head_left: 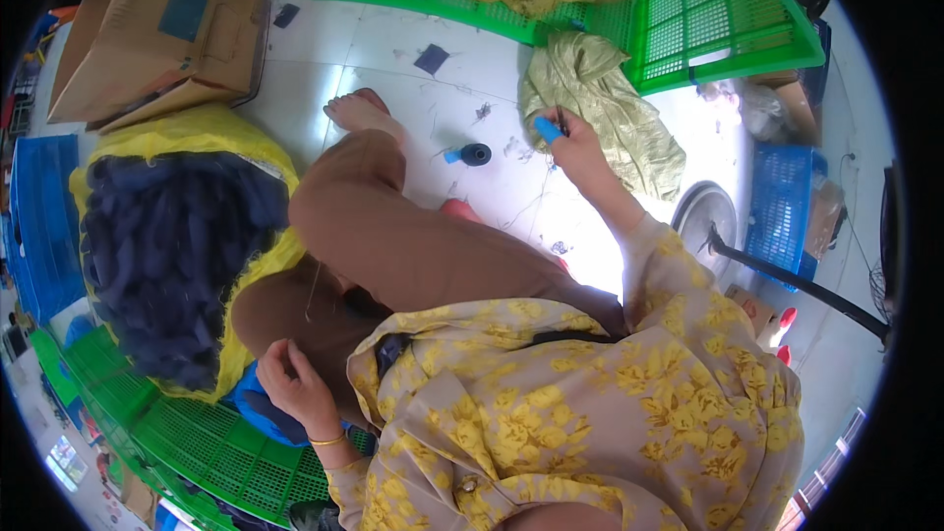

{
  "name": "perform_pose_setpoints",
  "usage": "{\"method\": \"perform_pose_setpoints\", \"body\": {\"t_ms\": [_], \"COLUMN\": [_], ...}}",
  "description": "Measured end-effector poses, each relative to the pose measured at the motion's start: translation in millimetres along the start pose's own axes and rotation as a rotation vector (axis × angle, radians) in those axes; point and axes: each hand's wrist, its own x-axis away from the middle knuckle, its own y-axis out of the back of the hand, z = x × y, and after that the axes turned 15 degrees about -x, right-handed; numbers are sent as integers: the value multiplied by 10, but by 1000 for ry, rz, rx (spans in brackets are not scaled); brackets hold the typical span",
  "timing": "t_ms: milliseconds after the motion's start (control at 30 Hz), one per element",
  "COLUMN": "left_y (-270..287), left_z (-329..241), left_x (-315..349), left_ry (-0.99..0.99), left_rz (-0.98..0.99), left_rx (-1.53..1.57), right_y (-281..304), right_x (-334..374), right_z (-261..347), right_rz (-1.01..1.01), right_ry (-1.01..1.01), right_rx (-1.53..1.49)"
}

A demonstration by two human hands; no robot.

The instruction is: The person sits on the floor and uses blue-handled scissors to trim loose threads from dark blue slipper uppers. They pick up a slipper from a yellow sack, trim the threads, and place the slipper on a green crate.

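My right hand (580,152) is stretched out over the floor, fingers bent around a thin dark object that I cannot make out. A bright blue cover (547,130) shows at one of its fingertips. My left hand (295,395) rests near my left thigh with curled fingers, and what they hold, if anything, is hidden. Just above it a fine pale thread (313,297) shows against my brown trouser leg. Beside that leg a yellow woven sack (251,143) gapes, full of dark navy rolled textile pieces (162,256).
A cardboard box (221,34) stands at the far left. A green plastic crate (580,34) lies ahead, with a crumpled tan sack (629,128) beside it. On the floor are a small dark bottle-like thing (476,154) and scraps. A round metal base with a black pole (796,285) stands right.
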Motion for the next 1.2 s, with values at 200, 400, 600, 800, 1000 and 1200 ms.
{"method": "perform_pose_setpoints", "body": {"t_ms": [200,400,600,800,1000,1200], "left_y": [-275,-278,-323,-239,45,55], "left_z": [56,90,-63,-265,-1308,-1920], "left_x": [-187,-288,-414,-555,-754,-672], "left_ry": [23,50,3,40,-146,-176], "left_rz": [-39,-19,2,76,403,1204], "left_rx": [-181,-198,-191,78,619,1004], "right_y": [-204,-661,-779,-483,-302,-251], "right_x": [-328,-388,-73,144,465,768], "right_z": [-588,-647,-162,74,733,1020], "right_rz": [182,560,935,878,747,681], "right_ry": [-171,-281,-275,-263,-207,-30], "right_rx": [309,44,25,-15,-132,-204]}}
